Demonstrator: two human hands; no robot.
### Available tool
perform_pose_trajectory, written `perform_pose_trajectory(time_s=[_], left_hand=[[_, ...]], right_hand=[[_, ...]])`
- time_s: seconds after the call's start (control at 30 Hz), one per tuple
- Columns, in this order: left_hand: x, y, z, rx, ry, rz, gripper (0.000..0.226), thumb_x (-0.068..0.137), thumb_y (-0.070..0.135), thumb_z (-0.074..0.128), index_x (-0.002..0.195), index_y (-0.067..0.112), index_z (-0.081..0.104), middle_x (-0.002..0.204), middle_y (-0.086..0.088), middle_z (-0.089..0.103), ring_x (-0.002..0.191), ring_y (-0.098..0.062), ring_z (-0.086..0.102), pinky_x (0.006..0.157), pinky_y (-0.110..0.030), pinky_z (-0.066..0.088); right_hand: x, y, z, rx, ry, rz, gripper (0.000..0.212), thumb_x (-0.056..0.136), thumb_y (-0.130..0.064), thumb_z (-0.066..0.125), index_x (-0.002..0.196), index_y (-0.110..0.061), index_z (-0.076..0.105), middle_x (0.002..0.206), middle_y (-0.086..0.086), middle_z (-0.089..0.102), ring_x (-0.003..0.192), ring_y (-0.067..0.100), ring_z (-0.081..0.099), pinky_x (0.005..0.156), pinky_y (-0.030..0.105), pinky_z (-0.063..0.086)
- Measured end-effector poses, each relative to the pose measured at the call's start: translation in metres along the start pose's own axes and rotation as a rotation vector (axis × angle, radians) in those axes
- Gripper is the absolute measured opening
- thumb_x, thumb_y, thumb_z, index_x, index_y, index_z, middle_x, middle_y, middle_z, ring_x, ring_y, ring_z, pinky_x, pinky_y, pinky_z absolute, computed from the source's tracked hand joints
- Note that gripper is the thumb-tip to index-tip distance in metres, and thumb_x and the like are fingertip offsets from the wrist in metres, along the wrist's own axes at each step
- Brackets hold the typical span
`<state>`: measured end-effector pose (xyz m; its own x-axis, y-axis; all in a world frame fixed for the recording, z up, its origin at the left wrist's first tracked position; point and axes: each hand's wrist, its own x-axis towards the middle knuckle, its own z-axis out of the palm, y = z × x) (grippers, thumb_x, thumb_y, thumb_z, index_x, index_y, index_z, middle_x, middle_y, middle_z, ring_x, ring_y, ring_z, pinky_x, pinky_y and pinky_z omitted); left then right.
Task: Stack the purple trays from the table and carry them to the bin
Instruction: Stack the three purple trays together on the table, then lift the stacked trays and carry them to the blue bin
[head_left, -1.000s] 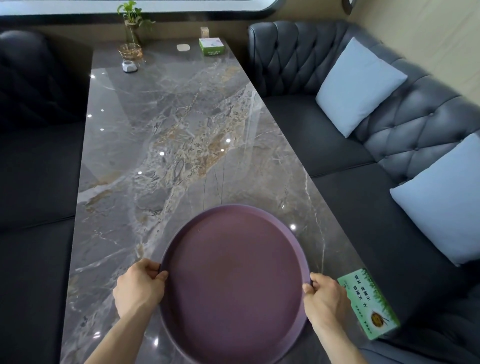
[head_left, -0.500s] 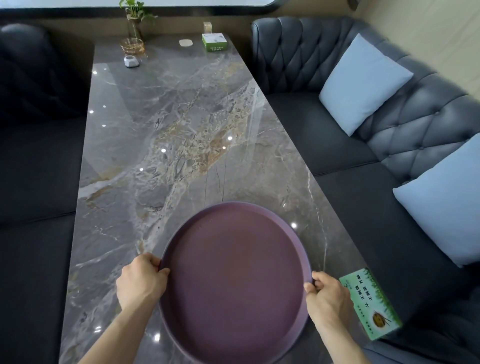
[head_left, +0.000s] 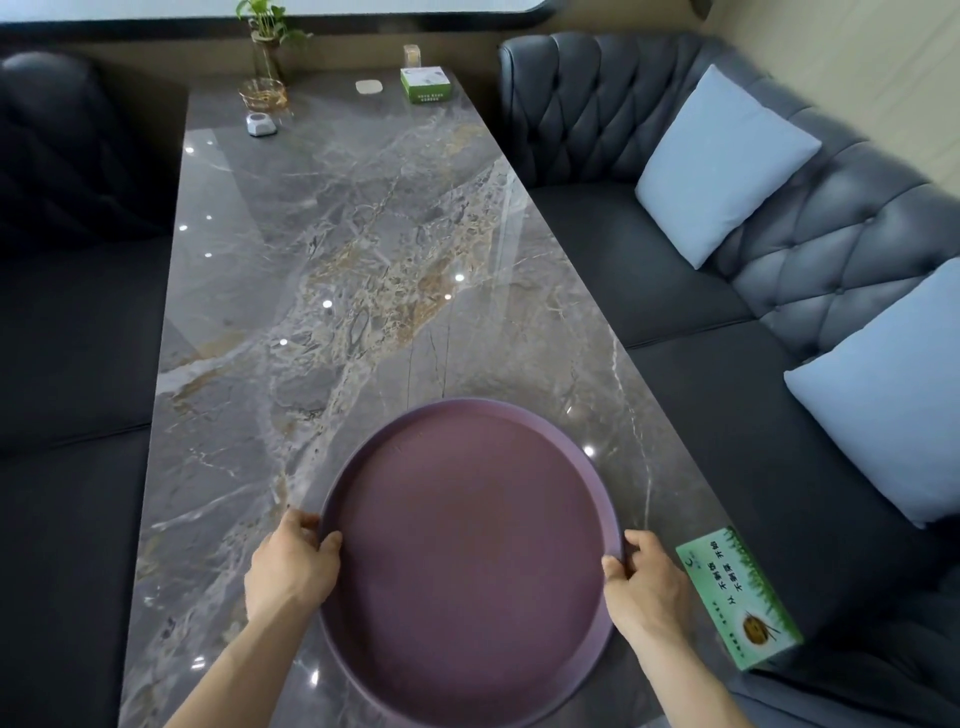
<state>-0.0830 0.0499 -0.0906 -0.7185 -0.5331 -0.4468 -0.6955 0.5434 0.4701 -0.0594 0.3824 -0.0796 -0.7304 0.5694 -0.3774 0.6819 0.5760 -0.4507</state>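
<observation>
Head view showed the purple tray (head_left: 467, 561) at the near end of the marble table (head_left: 332, 291), gripped on opposite rims: left hand (head_left: 288, 569) with thumb hooked over the left edge, right hand (head_left: 647, 584) clasping the right edge. Whether more trays sat beneath it could not be told. The green box (head_left: 737, 597) lay just right of the right hand at the table's corner; a swing that way would likely knock it off. The smooth rim could slip if tilted.

Marble table (head_left: 363, 291): purple tray (head_left: 467, 561), green boxes (head_left: 737, 597).
</observation>
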Motion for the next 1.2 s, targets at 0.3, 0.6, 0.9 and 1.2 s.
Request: perform_pose_trajectory(time_s=[0.3, 0.6, 0.9, 1.2], left_hand=[[-0.006, 0.011, 0.002, -0.212, -0.027, -0.192, 0.056, 0.076, 0.053, 0.072, 0.114, 0.015, 0.06, 0.107, -0.004, 0.068, 0.101, -0.032, 0.063, 0.086, -0.041, 0.048], [-0.024, 0.023, -0.064, -0.601, 0.055, -0.137, 0.04, 0.085, 0.037, 0.067, 0.115, 0.023, 0.044, 0.108, -0.011, 0.066, 0.095, -0.034, 0.064, 0.089, -0.048, 0.052], [-0.053, 0.071, -0.225, -0.788, 0.247, 0.148, 0.064, 0.084, 0.024, 0.07, 0.141, 0.035, 0.043, 0.124, 0.008, 0.059, 0.113, -0.02, 0.06, 0.1, -0.042, 0.048], [-0.091, 0.105, -0.341, -0.895, 0.357, 0.267, 0.068, 0.073, 0.027, 0.075, 0.136, 0.035, 0.05, 0.116, 0.003, 0.066, 0.105, -0.024, 0.065, 0.095, -0.045, 0.054]], right_hand=[[-0.004, -0.011, 0.007, 0.138, -0.038, 0.077, 0.058, 0.079, -0.049, 0.071, 0.121, -0.013, 0.056, 0.122, 0.009, 0.062, 0.112, 0.031, 0.058, 0.088, 0.041, 0.046], [-0.013, -0.113, -0.033, 0.297, -0.1, -0.207, 0.056, 0.079, -0.04, 0.075, 0.125, -0.021, 0.05, 0.115, 0.001, 0.058, 0.099, 0.023, 0.057, 0.087, 0.039, 0.049], [-0.083, -0.249, -0.111, 0.403, -0.09, -0.474, 0.075, 0.077, -0.048, 0.074, 0.138, -0.017, 0.042, 0.135, 0.007, 0.055, 0.119, 0.029, 0.056, 0.094, 0.039, 0.047], [-0.154, -0.322, -0.2, 0.543, -0.038, -0.668, 0.078, 0.08, -0.043, 0.073, 0.144, -0.015, 0.038, 0.147, 0.009, 0.045, 0.132, 0.03, 0.046, 0.106, 0.044, 0.041]])
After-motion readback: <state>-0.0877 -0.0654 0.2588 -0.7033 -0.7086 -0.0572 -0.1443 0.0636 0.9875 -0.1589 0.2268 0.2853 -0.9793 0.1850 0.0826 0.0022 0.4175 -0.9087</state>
